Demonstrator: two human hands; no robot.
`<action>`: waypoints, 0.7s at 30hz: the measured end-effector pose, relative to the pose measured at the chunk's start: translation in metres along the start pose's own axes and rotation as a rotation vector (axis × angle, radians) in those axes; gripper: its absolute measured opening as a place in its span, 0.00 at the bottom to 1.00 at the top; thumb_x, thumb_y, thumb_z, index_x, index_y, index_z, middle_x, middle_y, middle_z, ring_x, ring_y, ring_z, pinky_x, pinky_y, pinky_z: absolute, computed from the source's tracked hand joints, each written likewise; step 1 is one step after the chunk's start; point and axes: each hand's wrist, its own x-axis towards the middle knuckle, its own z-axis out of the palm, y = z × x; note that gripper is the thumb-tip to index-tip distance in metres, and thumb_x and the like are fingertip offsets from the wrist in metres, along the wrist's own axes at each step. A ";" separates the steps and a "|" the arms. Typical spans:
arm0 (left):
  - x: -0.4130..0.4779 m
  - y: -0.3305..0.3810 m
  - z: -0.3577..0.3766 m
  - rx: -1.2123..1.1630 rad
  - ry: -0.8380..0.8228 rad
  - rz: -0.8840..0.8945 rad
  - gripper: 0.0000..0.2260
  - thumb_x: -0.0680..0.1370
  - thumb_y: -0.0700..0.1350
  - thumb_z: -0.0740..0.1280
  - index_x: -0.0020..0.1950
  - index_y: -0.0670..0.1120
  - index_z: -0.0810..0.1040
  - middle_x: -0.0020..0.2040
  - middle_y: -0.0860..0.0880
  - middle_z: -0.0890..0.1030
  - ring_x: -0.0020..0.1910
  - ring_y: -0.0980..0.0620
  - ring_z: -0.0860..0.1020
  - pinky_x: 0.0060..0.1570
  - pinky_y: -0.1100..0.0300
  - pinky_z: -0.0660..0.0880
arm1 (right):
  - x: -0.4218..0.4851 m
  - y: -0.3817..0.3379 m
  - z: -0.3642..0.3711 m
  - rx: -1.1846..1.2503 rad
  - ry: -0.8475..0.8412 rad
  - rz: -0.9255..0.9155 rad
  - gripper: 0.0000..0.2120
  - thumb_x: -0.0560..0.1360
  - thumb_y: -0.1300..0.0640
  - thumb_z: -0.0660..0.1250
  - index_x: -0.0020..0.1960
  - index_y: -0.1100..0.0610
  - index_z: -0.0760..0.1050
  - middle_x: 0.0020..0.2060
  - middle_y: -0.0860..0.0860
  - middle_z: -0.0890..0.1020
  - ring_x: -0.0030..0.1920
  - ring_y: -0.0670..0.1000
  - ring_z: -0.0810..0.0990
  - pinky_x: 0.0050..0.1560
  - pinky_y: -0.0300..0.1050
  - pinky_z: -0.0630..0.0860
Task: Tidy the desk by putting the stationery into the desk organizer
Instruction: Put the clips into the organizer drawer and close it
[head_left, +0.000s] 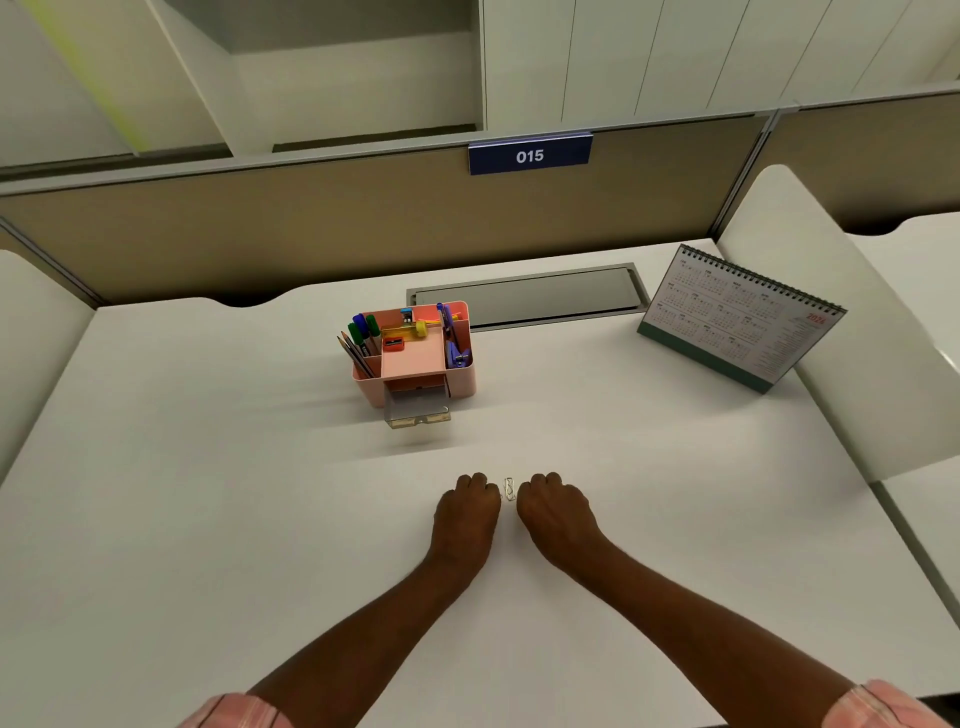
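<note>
1. Head view, hands: the left hand (467, 504) and right hand (553, 501) rest on the desk (208, 493) close together but not touching. Both are curled into loose fists with the knuckles forward.
2. Head view, task's thing: a few paper clips (509, 488) lie flat on the desk in the narrow gap between the hands. Whether the tucked fingertips already pinch any clip cannot be told, since they are hidden under the knuckles.
3. Head view, goal: the pink desk organizer (415, 358) stands well beyond the hands, already holding pens (363, 332) and other items. Its small clear drawer (418, 410) is pulled open toward the person.
4. Handling, as a judgement: the clips are light, stiff wire, thin and likely slippery against the smooth desk. They are best slid together and pinched by their edges, then dropped into the drawer.
5. Elsewhere: a desk calendar (737, 317) stands at the far right.
</note>
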 end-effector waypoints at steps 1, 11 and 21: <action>0.000 -0.001 0.000 -0.007 0.002 -0.003 0.19 0.52 0.31 0.82 0.28 0.47 0.76 0.29 0.49 0.75 0.28 0.49 0.77 0.21 0.61 0.66 | 0.001 0.000 -0.001 -0.021 0.000 -0.013 0.14 0.49 0.68 0.71 0.29 0.54 0.72 0.24 0.50 0.71 0.25 0.50 0.72 0.23 0.40 0.53; 0.008 -0.004 -0.015 0.032 -0.135 0.045 0.05 0.71 0.37 0.75 0.38 0.45 0.82 0.38 0.46 0.80 0.38 0.45 0.81 0.30 0.57 0.69 | 0.002 -0.001 0.004 -0.078 0.048 -0.026 0.12 0.51 0.69 0.67 0.29 0.54 0.73 0.24 0.51 0.71 0.25 0.50 0.72 0.24 0.38 0.54; 0.009 -0.007 0.006 0.129 0.004 0.148 0.17 0.54 0.34 0.84 0.31 0.45 0.79 0.27 0.48 0.76 0.25 0.50 0.76 0.21 0.62 0.71 | 0.004 0.007 0.009 0.005 0.120 0.033 0.15 0.56 0.68 0.73 0.32 0.54 0.71 0.25 0.51 0.72 0.24 0.50 0.71 0.24 0.41 0.55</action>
